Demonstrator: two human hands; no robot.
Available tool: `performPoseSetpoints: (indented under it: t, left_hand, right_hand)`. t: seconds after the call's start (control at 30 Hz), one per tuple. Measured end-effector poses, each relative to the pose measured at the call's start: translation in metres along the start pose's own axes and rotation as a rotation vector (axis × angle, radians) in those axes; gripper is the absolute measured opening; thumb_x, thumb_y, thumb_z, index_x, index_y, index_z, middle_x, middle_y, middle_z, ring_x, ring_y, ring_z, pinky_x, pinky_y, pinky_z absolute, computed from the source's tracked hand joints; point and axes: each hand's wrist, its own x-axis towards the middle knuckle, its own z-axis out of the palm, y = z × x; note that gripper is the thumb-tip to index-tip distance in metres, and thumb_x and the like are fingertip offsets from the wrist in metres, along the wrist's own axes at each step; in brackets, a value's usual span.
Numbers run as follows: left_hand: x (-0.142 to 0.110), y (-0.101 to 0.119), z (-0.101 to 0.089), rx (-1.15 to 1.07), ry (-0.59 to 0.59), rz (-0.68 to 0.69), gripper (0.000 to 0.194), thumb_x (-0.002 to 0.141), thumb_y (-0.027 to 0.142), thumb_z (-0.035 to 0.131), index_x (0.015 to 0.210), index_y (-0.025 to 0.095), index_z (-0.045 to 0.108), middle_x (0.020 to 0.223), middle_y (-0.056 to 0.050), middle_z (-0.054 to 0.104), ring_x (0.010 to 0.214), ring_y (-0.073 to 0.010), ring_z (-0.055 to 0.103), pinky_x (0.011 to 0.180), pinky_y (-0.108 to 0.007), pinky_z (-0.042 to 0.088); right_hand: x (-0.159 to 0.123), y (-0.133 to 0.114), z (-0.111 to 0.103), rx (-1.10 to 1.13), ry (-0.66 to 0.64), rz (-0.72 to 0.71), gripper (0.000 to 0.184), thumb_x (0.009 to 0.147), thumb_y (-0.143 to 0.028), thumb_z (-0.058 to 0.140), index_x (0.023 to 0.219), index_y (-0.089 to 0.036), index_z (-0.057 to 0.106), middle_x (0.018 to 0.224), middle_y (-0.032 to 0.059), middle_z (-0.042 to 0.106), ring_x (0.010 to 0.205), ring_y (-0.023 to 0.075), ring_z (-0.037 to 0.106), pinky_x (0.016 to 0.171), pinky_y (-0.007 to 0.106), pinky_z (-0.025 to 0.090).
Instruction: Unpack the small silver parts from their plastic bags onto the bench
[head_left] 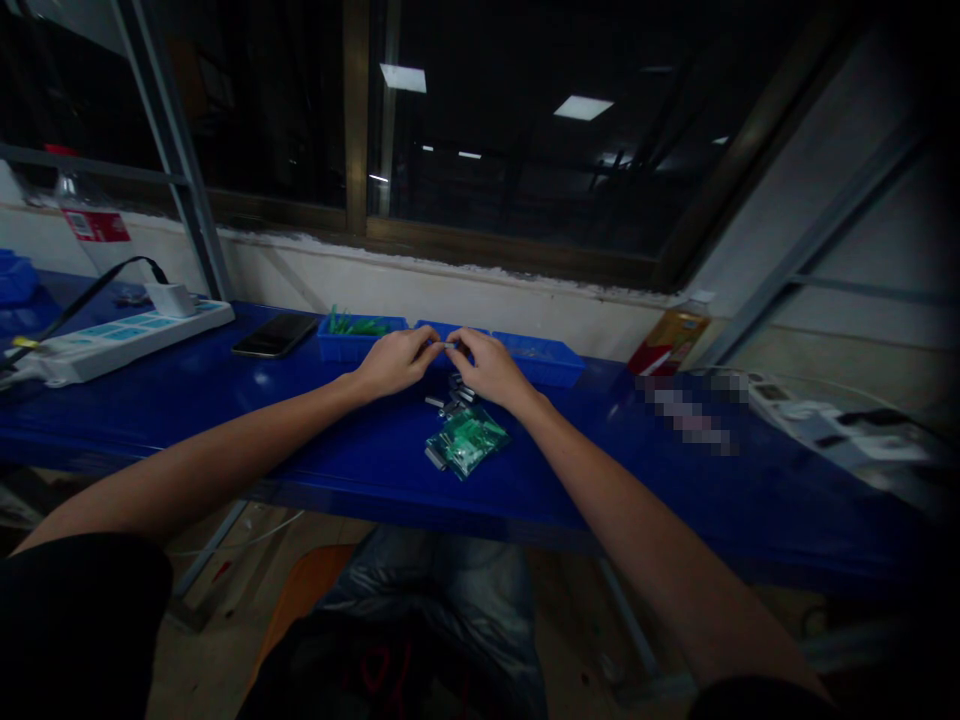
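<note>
My left hand (pixel 399 358) and my right hand (pixel 486 366) meet over the front of the blue bins, fingertips pinched together. Between them is a small silvery metal piece (pixel 449 345), gripped from both sides; its exact kind is too small to make out. Just below my hands lie several similar small metal pieces (pixel 456 392) in a loose pile on the table. Nearer to me is a clear plastic bag (pixel 466 440) with green and pale contents, with another metal piece (pixel 435 458) at its left edge.
Behind my hands stand a blue bin with green strips (pixel 361 325) and another blue bin (pixel 544 352). A phone (pixel 275 335), a white power strip (pixel 142 335) and a bottle (pixel 90 215) are to the left. At right sit a drink bottle (pixel 670 338) and a second power strip (pixel 825 425) on the blue table (pixel 315 440).
</note>
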Motion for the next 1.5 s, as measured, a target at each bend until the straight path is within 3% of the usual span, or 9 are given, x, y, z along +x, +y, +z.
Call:
performPoseSetpoints:
  t: [0.13,0.27,0.57,0.77,0.87,1.0,1.2,1.37,1.5]
  left_hand:
    - [0.0003,-0.0011,0.0009,-0.080,0.020,0.021,0.027,0.085,0.032,0.046,0.105,0.015,0.052,0.077,-0.004,0.065,0.068,-0.0149,0.060,0.060,-0.025,0.042]
    - [0.0000,-0.0007,0.0001,-0.033,0.040,0.028,0.024,0.086,0.032,0.043,0.099,0.016,0.054,0.078,-0.005,0.065,0.069,-0.0159,0.060,0.059,-0.025,0.040]
    - [-0.0007,0.0020,-0.0026,0.049,0.003,-0.008,0.031,0.089,0.034,0.034,0.085,0.015,0.059,0.067,-0.004,0.063,0.058,-0.0145,0.056,0.053,-0.025,0.035]
    - [-0.0005,0.0015,-0.0034,-0.081,0.016,0.019,0.030,0.084,0.034,0.045,0.106,0.015,0.052,0.067,-0.002,0.063,0.059,-0.0131,0.057,0.053,-0.024,0.038]
    - [-0.0002,0.0008,-0.0031,-0.092,0.028,0.044,0.029,0.081,0.031,0.049,0.106,0.015,0.053,0.068,-0.001,0.063,0.060,-0.0130,0.058,0.055,-0.023,0.039]
    - [0.0000,0.0005,-0.0030,-0.041,0.054,0.023,0.027,0.084,0.033,0.045,0.100,0.016,0.057,0.067,-0.002,0.063,0.059,-0.0130,0.057,0.054,-0.024,0.039]
    - [-0.0005,0.0013,-0.0046,0.023,0.073,0.011,0.030,0.087,0.037,0.040,0.096,0.016,0.060,0.068,-0.004,0.064,0.060,-0.0143,0.057,0.054,-0.025,0.038]
    - [-0.0007,0.0028,-0.0061,0.044,0.073,0.011,0.033,0.088,0.039,0.037,0.089,0.017,0.061,0.065,-0.003,0.062,0.057,-0.0138,0.054,0.053,-0.024,0.036]
    - [-0.0006,0.0037,-0.0066,-0.028,0.069,0.002,0.031,0.087,0.039,0.039,0.099,0.017,0.058,0.067,-0.002,0.062,0.057,-0.0128,0.055,0.054,-0.023,0.038]
  right_hand:
    - [0.0011,0.0015,0.0007,-0.010,0.004,0.000,0.020,0.088,-0.029,0.038,0.088,-0.019,0.055,0.084,0.0050,0.059,0.077,0.0165,0.054,0.069,0.028,0.038]
    - [0.0014,0.0008,0.0003,-0.004,-0.002,-0.004,0.024,0.089,-0.031,0.036,0.084,-0.018,0.056,0.081,0.0049,0.059,0.076,0.0164,0.054,0.069,0.028,0.037]
    - [-0.0003,-0.0011,-0.0008,0.014,0.011,-0.014,0.014,0.082,-0.030,0.048,0.090,-0.019,0.054,0.075,0.0016,0.057,0.069,0.0143,0.051,0.064,0.026,0.037]
    - [0.0004,-0.0008,-0.0013,-0.018,0.009,0.003,0.017,0.086,-0.030,0.041,0.088,-0.019,0.055,0.081,0.0036,0.058,0.074,0.0157,0.053,0.067,0.027,0.037]
    - [0.0014,-0.0012,-0.0013,-0.016,0.000,0.007,0.023,0.088,-0.031,0.036,0.085,-0.019,0.055,0.082,0.0047,0.059,0.078,0.0165,0.054,0.070,0.028,0.038]
    - [0.0017,-0.0022,-0.0010,-0.002,0.009,0.008,0.026,0.089,-0.032,0.034,0.082,-0.018,0.054,0.079,0.0043,0.058,0.076,0.0161,0.054,0.069,0.028,0.038]
    - [-0.0004,-0.0045,-0.0039,0.059,0.032,0.030,0.021,0.083,-0.035,0.046,0.097,-0.019,0.051,0.072,0.0014,0.057,0.067,0.0154,0.053,0.064,0.027,0.038]
    - [-0.0001,-0.0052,-0.0044,0.036,0.027,-0.004,0.016,0.083,-0.031,0.045,0.092,-0.019,0.052,0.074,0.0021,0.057,0.069,0.0156,0.052,0.065,0.027,0.038]
    - [0.0009,-0.0036,-0.0028,0.010,0.035,-0.021,0.017,0.086,-0.031,0.042,0.089,-0.019,0.053,0.080,0.0038,0.058,0.073,0.0161,0.052,0.066,0.027,0.037]
